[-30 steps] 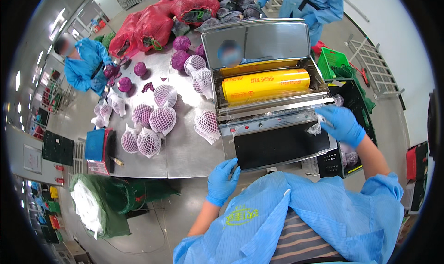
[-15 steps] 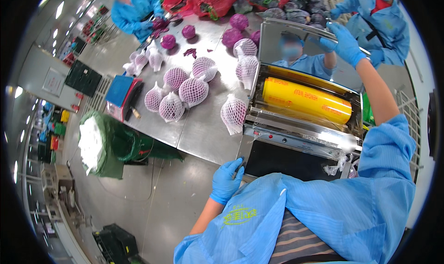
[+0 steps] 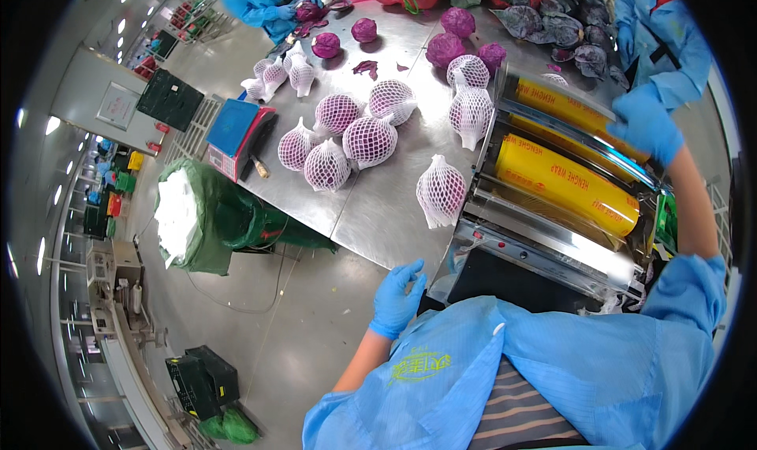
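Note:
My left hand (image 3: 397,300), in a blue glove, holds nothing. Its fingers are apart beside the table's front edge, just left of the wrapping machine (image 3: 544,257). My gloved right hand (image 3: 646,126) is smeared by motion at the upper right of that machine, by the far end of its shiny metal lid (image 3: 579,146). Whether those fingers touch the lid is unclear. Inside the machine lies a yellow film roll (image 3: 564,186), which the lid mirrors. A red cabbage in a white foam net (image 3: 440,191) stands left of the machine, with several other netted cabbages (image 3: 371,141) farther left.
Bare cabbages (image 3: 445,49) and a heap of dark-leaved ones (image 3: 568,28) lie at the back of the steel table (image 3: 371,221). A blue-topped scale (image 3: 231,126) sits at the left edge, above a green bag (image 3: 193,213). Two co-workers (image 3: 264,4) in blue stand across the table.
The lid has tipped from mirroring me to mirroring the roll. My right hand has come off its top edge or slid along it, moving lower. The view has shifted, moving the table rightward.

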`<action>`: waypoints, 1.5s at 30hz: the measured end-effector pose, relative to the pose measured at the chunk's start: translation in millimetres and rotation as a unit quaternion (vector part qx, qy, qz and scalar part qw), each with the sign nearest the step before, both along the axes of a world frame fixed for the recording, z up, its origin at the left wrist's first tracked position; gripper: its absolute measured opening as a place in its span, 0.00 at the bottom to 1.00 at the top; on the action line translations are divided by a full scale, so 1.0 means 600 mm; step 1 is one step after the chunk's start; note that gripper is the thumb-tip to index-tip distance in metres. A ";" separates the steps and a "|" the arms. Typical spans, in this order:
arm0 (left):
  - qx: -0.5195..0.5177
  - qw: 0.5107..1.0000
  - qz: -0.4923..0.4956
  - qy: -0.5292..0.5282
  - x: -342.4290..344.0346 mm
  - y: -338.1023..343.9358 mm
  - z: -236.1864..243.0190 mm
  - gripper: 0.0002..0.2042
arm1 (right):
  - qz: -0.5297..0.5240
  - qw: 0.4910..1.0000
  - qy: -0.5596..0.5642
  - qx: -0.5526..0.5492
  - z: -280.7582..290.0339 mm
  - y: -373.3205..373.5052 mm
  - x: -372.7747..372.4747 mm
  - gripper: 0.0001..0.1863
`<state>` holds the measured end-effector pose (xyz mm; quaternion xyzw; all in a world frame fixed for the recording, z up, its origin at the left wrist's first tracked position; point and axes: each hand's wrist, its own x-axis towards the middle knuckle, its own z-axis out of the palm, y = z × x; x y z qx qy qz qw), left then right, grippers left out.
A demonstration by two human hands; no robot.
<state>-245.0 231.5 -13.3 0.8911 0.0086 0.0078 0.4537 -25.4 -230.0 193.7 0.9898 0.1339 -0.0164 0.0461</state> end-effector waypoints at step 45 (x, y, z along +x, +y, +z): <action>-0.422 0.828 -0.170 0.329 0.473 0.032 -0.175 0.34 | -0.283 0.927 0.118 0.214 -0.227 0.342 -0.560 0.17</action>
